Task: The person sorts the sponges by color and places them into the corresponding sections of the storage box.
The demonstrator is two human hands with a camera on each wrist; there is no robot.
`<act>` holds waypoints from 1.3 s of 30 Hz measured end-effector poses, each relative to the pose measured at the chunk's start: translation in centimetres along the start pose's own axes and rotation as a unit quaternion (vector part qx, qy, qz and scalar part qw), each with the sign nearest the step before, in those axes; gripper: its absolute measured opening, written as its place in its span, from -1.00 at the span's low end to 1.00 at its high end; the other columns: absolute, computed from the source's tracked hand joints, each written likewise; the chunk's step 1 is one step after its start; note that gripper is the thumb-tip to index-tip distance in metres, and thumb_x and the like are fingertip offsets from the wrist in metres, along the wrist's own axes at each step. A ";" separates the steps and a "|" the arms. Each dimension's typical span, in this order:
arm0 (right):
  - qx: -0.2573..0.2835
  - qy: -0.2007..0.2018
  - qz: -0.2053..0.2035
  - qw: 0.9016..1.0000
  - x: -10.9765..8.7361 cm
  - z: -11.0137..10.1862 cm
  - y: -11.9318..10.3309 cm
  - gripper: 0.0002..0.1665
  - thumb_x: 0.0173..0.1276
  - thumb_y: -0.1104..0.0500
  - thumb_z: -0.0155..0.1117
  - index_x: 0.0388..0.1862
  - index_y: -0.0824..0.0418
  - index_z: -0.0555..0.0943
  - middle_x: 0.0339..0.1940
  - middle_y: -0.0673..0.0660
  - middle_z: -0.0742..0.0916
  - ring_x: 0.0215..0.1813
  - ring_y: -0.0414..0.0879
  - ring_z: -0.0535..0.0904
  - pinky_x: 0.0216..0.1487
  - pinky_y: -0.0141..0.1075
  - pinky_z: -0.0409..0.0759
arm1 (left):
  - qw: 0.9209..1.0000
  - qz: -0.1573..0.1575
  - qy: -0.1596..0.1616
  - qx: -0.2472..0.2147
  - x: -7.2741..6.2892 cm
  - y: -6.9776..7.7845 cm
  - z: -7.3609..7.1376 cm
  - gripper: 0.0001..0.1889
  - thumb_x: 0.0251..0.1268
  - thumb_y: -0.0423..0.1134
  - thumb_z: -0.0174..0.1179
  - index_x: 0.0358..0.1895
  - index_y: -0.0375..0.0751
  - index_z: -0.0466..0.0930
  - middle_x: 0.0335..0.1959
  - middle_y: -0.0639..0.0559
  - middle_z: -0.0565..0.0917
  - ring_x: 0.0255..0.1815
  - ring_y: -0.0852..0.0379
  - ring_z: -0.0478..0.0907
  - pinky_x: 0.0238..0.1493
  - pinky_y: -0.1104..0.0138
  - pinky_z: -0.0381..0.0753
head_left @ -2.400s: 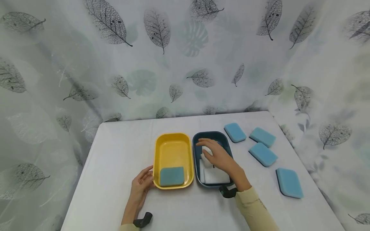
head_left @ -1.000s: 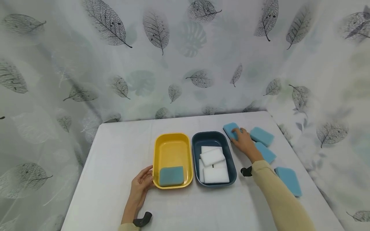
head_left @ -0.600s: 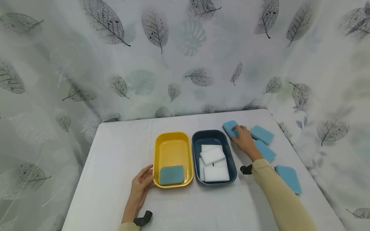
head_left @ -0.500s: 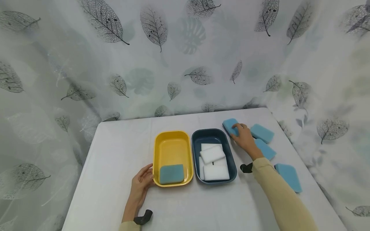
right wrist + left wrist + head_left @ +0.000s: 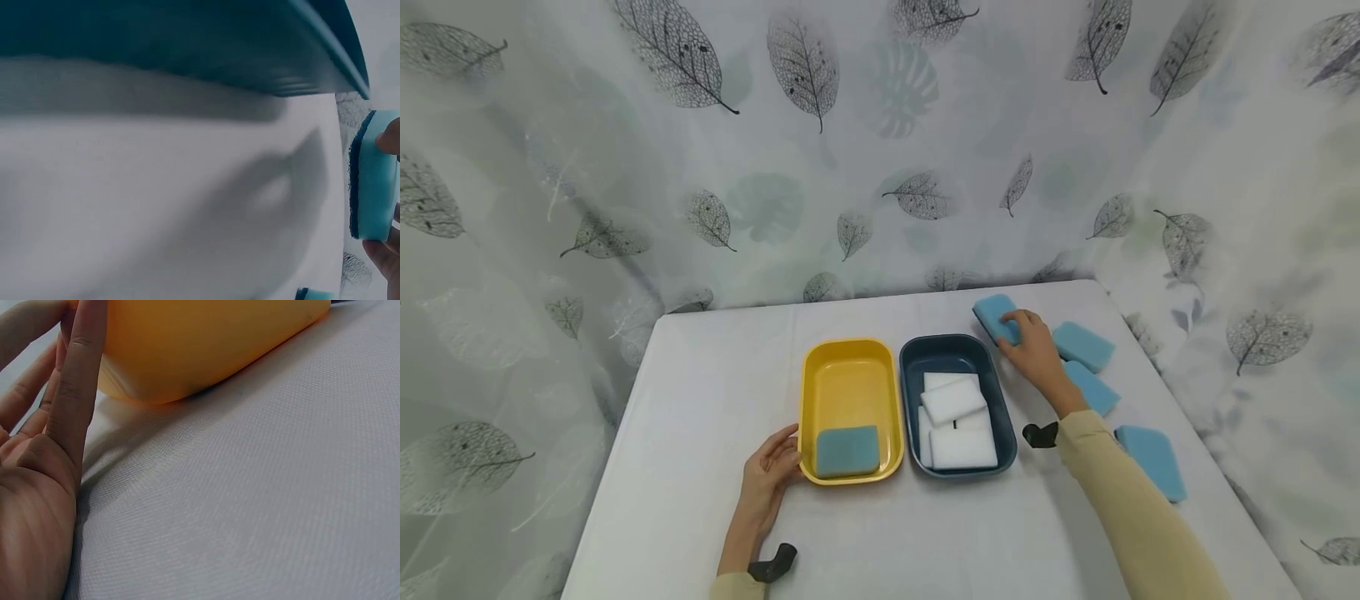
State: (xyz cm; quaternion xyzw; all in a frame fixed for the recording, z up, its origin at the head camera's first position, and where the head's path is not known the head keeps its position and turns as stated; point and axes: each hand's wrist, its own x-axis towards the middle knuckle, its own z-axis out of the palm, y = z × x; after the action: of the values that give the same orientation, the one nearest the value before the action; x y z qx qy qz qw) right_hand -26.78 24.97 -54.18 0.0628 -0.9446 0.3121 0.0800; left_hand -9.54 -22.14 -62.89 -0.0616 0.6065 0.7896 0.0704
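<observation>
head view: right hand pinches a blue sponge between thumb and fingers, just past the far right corner of the navy tray. left hand is loose, fingertips against the left side of the yellow tray, near its front corner. yellow tray has one teal sponge flat at its near end. navy tray sits just right of it, white blocks piled inside, one lying askew on top. three spare sponges on the table to the right: two close together, one nearer the front edge, partly behind the right sleeve. leaf-print curtain behind.

left wrist view: index finger runs straight up to the yellow tray's corner, palm off to the side. no thumb wrap visible, so a touch rather than a grip. tray base on the white cloth.

right wrist view: blue sponge at right edge of frame, dark layer facing left, digits at both ends, narrow grip, rest of the hand cut off. looks raised, curtain showing behind it. navy tray wall above, hand shadow on the table.
</observation>
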 end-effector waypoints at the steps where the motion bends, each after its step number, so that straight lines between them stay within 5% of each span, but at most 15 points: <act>1: 0.001 0.002 -0.004 1.000 0.1 0.0 -0.2 -0.56 0.47 0.26 0.32 0.26 0.36 0.51 0.48 0.55 0.41 0.42 0.48 0.40 0.36 0.37 0.44 | 1.000 -0.002 0.002 0.000 0.0 0.0 0.0 -0.45 0.49 -0.41 0.21 0.49 -0.32 0.35 0.02 0.05 0.65 -0.07 0.25 0.70 -0.12 0.38 0.80; 19: 0.014 -0.021 -0.091 0.996 0.5 1.1 -6.1 -0.63 0.41 0.20 0.42 0.13 0.24 0.57 0.57 0.38 0.43 0.48 0.48 0.29 0.42 0.33 0.39 | 1.000 0.006 -0.012 -0.015 0.2 0.2 0.1 -0.43 0.48 -0.39 0.22 0.49 -0.33 0.34 0.05 0.03 0.65 -0.04 0.24 0.70 -0.11 0.38 0.80; 39: 0.048 -0.113 -0.150 0.981 -1.1 4.9 -11.9 -0.53 0.47 0.13 0.39 0.26 0.21 0.50 0.58 0.30 0.41 0.47 0.30 0.36 0.40 0.16 0.53 | 1.000 -0.007 -0.002 -0.027 0.0 0.2 -0.1 -0.43 0.49 -0.45 0.19 0.50 -0.36 0.31 0.02 0.06 0.64 -0.07 0.26 0.69 -0.13 0.39 0.80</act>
State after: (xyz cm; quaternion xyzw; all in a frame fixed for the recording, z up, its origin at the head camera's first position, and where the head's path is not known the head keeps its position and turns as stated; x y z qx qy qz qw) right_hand -24.26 12.60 -51.36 0.2427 -0.9111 0.3328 0.0159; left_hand -9.56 -22.24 -62.71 -0.0662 0.5840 0.8055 0.0754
